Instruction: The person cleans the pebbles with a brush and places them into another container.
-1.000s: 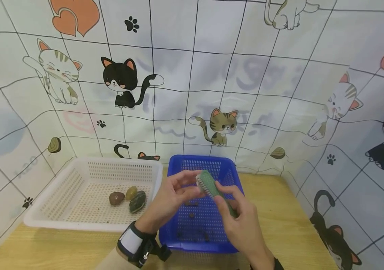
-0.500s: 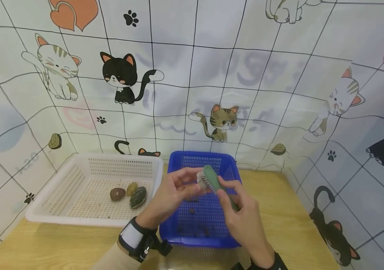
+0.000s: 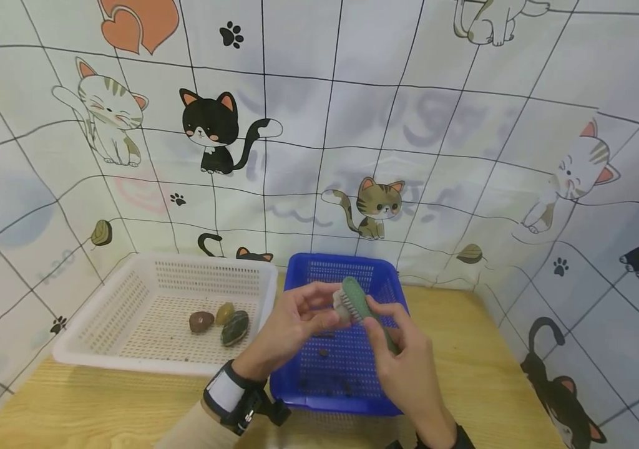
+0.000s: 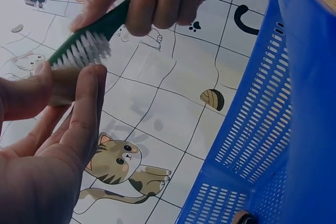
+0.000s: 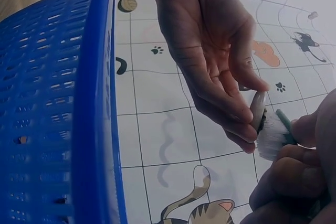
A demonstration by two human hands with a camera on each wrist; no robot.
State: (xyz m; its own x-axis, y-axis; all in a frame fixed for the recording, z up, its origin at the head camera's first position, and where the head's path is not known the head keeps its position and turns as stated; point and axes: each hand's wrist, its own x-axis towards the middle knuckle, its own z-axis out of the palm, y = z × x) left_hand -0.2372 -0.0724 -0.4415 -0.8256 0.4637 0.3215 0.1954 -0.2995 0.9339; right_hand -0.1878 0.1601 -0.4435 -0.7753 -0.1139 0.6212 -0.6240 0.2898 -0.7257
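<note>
In the head view my left hand (image 3: pixel 288 327) pinches a small pale stone (image 3: pixel 339 305) between thumb and fingers, over the blue basket (image 3: pixel 339 405). My right hand (image 3: pixel 409 368) grips the handle of a green brush (image 3: pixel 356 298). Its white bristles (image 4: pixel 88 51) lie against the stone's face in the left wrist view. Dark bits show along the stone's edge (image 5: pixel 258 109) beside the bristles in the right wrist view. Part of the stone is hidden behind fingers and brush. Small dark pieces (image 3: pixel 324 353) lie on the blue basket's floor.
To the left stands a white basket (image 3: pixel 123 362) holding a reddish-brown stone (image 3: pixel 201 322), a yellowish stone (image 3: pixel 225 313) and a dark green striped stone (image 3: pixel 234 328). Both baskets rest on a wooden table (image 3: pixel 460 368). A cat-print sheet (image 3: pixel 297 125) rises behind and at both sides.
The brush head shifts slightly against the stone, showing more of the stone at its left now. Both hands keep their holds. The head view has drifted a little.
</note>
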